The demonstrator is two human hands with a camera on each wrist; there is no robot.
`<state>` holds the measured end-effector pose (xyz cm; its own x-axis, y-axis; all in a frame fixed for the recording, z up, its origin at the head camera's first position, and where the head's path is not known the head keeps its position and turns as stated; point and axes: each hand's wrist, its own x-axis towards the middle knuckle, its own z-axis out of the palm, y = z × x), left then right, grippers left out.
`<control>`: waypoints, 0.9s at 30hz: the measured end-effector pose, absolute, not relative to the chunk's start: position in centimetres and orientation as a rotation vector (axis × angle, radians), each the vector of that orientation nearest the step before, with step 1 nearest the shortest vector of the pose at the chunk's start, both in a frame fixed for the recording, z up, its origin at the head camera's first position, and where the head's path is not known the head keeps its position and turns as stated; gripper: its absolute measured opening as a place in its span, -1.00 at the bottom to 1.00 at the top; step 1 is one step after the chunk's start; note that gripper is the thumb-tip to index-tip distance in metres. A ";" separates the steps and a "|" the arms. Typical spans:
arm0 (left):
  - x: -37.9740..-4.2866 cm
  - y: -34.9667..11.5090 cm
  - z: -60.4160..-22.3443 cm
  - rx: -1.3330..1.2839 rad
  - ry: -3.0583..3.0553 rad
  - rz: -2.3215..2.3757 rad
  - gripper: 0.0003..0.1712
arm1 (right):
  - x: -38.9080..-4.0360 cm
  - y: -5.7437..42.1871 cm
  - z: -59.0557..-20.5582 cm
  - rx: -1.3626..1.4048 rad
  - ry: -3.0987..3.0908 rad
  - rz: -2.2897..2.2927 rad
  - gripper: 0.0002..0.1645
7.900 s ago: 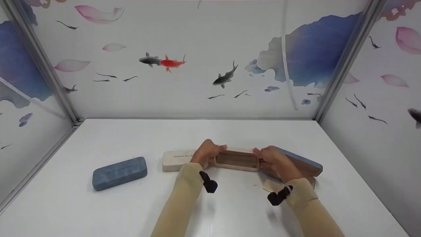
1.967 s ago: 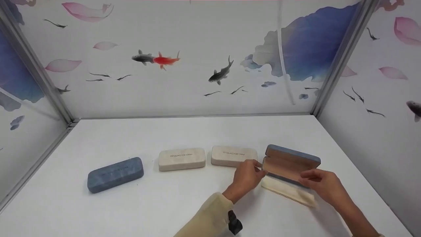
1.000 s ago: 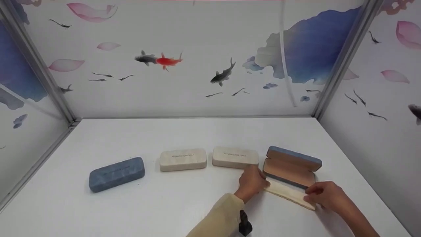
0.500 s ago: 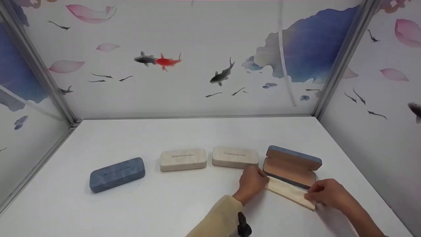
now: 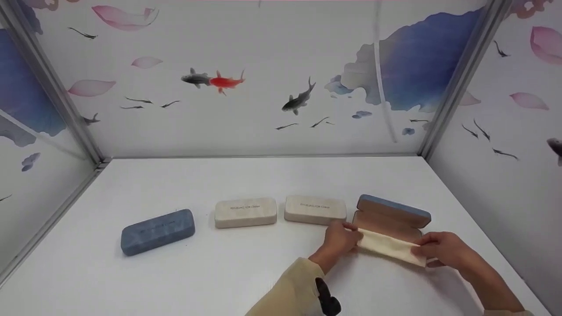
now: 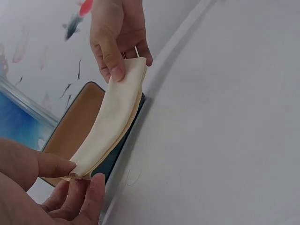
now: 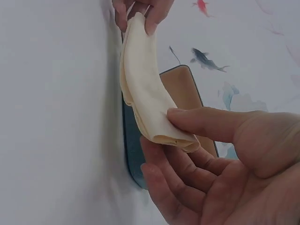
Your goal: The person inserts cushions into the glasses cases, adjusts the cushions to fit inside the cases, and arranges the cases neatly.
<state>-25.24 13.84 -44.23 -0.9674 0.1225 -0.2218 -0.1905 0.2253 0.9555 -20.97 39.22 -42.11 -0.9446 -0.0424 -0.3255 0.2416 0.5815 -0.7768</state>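
Observation:
A folded cream cloth (image 5: 388,245) is stretched between both hands, over the front edge of an open blue glasses case (image 5: 395,205) with a brown lining. My left hand (image 5: 340,241) pinches the cloth's left end, thumb on top and fingers underneath. Its right end is pinched by my right hand (image 5: 448,252). In the left wrist view, the cloth (image 6: 112,117) sags slightly and shows several layers along its edge. From the right wrist, the thumb of my right hand (image 7: 225,159) presses on the cloth's near end. The cloth hides part of the case's lower half.
Just left of the open case lies a closed cream glasses case (image 5: 315,210). Another closed cream case (image 5: 246,213) is beside that one. A closed blue case (image 5: 158,231) lies farther left on the white table (image 5: 197,281). Printed wall panels (image 5: 272,52) enclose the back and sides.
The cloth lay on the table before the open case; both hands have raised it toward the case. Earlier, both hands held a cream case, which now lies closed on the table.

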 end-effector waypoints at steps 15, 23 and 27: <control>-26.5 14.9 -43.1 -0.153 2.109 2.028 -0.88 | -22.6 40.4 -42.1 0.195 2.321 -1.521 -0.59; -27.8 14.8 -43.7 -0.129 2.230 2.057 -0.88 | -23.4 41.1 -42.0 0.235 2.294 -1.522 -0.49; -28.6 14.9 -44.1 -0.100 2.344 2.029 -0.91 | -23.8 41.1 -42.1 0.264 2.304 -1.524 -0.49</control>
